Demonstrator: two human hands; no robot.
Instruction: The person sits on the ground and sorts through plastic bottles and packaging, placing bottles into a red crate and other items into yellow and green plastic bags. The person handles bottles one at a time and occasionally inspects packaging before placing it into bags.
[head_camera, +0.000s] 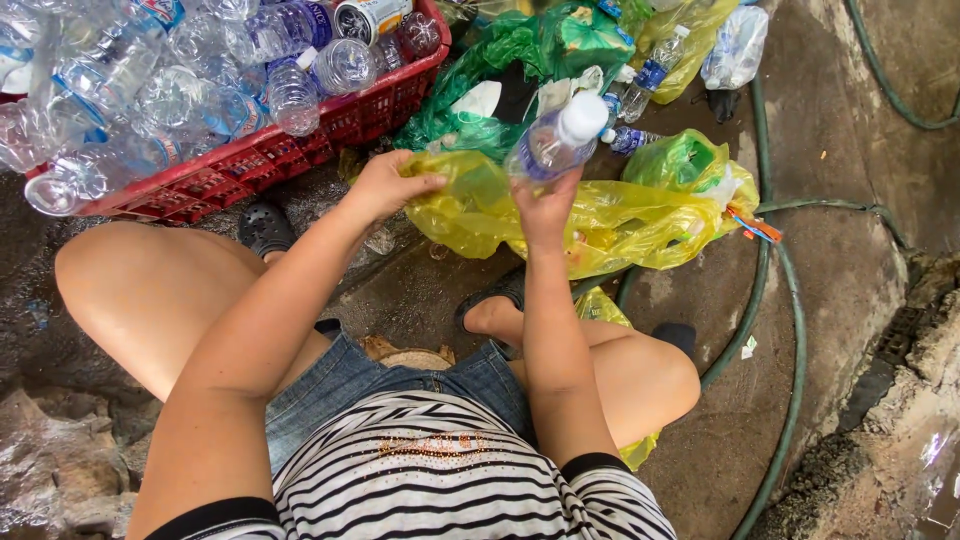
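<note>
My right hand (546, 208) grips a clear plastic bottle (556, 140) with a white cap, held up over a yellow plastic bag (620, 225). My left hand (385, 185) pinches the left edge of that yellow bag, holding it open. The bag lies on the wet ground in front of my knees. A red plastic crate (290, 150) heaped with empty clear bottles stands at the upper left, just beyond my left hand.
Green plastic bags (520, 50) with bottles and rubbish lie behind the yellow bag. A green hose (795, 340) curves along the ground on the right. A rough drain edge (900, 340) runs at the far right. Black sandals are on my feet.
</note>
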